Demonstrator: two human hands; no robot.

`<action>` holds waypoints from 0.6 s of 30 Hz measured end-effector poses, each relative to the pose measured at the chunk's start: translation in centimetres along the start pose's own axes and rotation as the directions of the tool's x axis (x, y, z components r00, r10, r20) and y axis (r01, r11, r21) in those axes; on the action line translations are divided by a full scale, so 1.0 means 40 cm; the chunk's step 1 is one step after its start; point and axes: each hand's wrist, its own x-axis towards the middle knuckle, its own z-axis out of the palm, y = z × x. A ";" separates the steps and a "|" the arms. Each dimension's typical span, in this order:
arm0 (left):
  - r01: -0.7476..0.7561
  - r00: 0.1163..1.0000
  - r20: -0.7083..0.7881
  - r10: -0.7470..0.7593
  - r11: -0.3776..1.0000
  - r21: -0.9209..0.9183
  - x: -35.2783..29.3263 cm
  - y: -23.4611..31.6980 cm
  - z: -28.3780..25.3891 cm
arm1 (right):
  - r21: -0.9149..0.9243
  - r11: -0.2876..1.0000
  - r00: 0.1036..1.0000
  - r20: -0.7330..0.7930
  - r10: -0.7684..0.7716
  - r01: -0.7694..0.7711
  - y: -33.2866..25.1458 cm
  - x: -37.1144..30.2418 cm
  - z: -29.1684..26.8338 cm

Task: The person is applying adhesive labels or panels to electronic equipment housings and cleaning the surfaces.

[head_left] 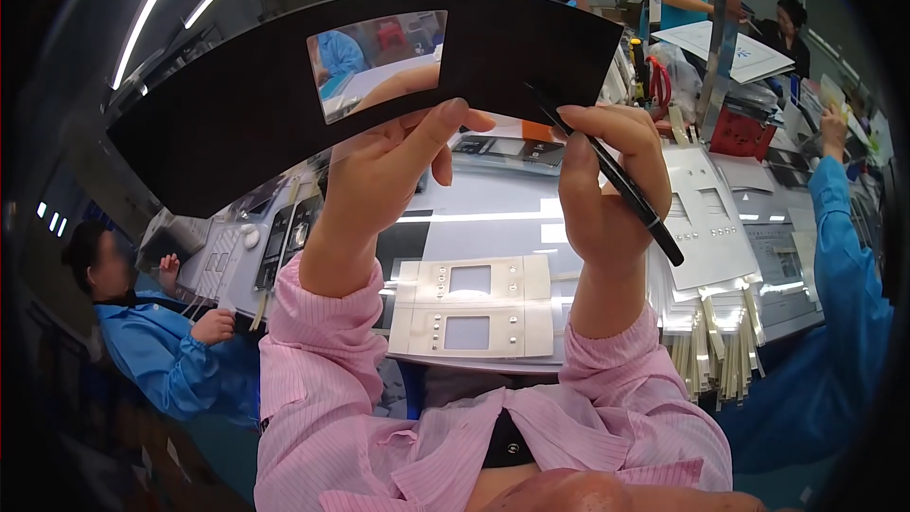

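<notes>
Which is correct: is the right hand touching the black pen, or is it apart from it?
Touching. The head view shows it: the black pen passes between the fingers of the right hand, resting against them.

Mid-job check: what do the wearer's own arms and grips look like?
The left sleeve and right sleeve are loose, pink and finely striped, gathered at the ends, leaving the wrists uncovered. The left grip and right grip are ungloved human hands; no rings, watch or cables show on them.
</notes>
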 end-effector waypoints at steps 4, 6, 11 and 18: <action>-0.016 1.000 -0.014 0.016 1.000 0.000 -0.005 -0.006 -0.004 | -0.008 1.000 1.000 0.008 0.017 -0.016 -0.006 0.002 0.003; -0.022 1.000 -0.019 0.021 1.000 -0.003 -0.005 -0.007 -0.001 | -0.011 1.000 1.000 0.020 0.012 -0.012 -0.006 0.001 0.003; -0.032 0.999 -0.015 0.033 0.999 0.031 -0.006 -0.010 -0.007 | 0.015 1.000 0.999 0.021 0.027 -0.027 0.001 -0.002 0.003; -0.050 0.998 -0.021 0.051 0.998 0.026 -0.009 -0.011 -0.007 | 0.014 1.000 1.000 0.013 0.004 -0.004 -0.003 -0.001 0.006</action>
